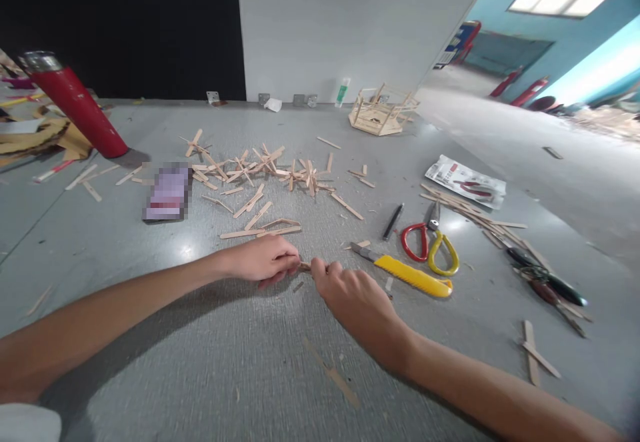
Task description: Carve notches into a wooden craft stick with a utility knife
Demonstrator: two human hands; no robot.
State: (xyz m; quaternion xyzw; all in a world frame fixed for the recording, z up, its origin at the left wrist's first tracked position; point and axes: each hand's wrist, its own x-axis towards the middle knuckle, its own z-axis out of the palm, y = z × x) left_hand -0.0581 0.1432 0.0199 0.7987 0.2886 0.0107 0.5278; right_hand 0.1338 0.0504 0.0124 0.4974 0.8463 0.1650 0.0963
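Note:
My left hand (pixel 270 260) and my right hand (pixel 353 295) are closed close together above the grey table. Between their fingertips shows a short bit of a wooden craft stick (pixel 305 267), gripped from both sides; most of it is hidden by the fingers. Just right of my right hand lies a yellow utility knife (pixel 413 275) with its blade out. Beyond the knife are scissors with one red and one yellow handle (pixel 431 245) and a dark pen (pixel 393 221). Several loose craft sticks (pixel 260 232) lie just past my left hand.
A heap of craft sticks (pixel 265 164) spreads across the middle. A red flask (pixel 83 105) stands at left near a phone (pixel 168 192). At the back are a stick-built frame (pixel 377 119) and a glue tube (pixel 343 93). Pliers (pixel 547 282) and a packet (pixel 467 181) lie at right.

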